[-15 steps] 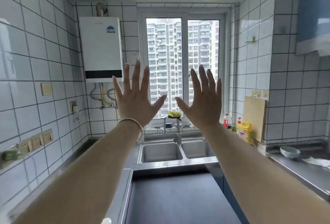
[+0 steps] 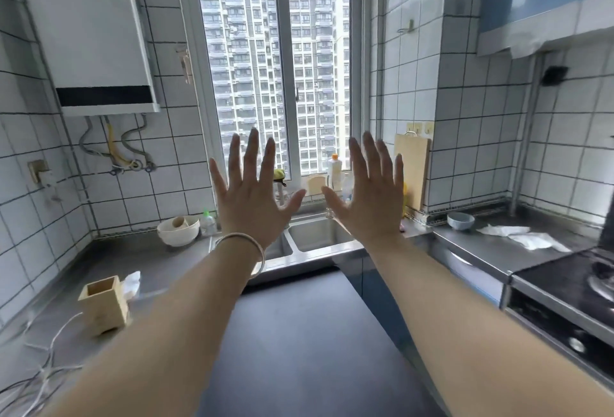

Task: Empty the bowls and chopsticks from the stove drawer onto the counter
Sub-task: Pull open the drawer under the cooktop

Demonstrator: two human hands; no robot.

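- Now the view sits lower than half a second ago: the left counter [image 2: 159,260] and the stove [image 2: 564,287] on the right have come into sight, while the ceiling is gone.
- Both arms stay stretched forward as before; the left hand [image 2: 252,203] and the right hand [image 2: 368,200] are raised with fingers spread wide and straight, backs toward the camera, holding nothing and apart from each other.
- A bracelet [image 2: 247,243] circles the left wrist.
- The stove's front panel with a knob [image 2: 576,345] shows at the near right; whether a drawer below it is open cannot be told.
- A blue bowl [image 2: 460,219] stands on the far right counter, near crumpled white paper [image 2: 528,237].
- On the left counter, a white bowl [image 2: 177,230] sits beside the double sink [image 2: 319,237], a wooden box [image 2: 104,305] stands nearer, and white cables [image 2: 43,370] trail at the near left.
- A white water heater [image 2: 89,34] hangs on the tiled left wall; a window [image 2: 275,67] faces tower blocks, and a cutting board [image 2: 412,170] leans by the right wall.
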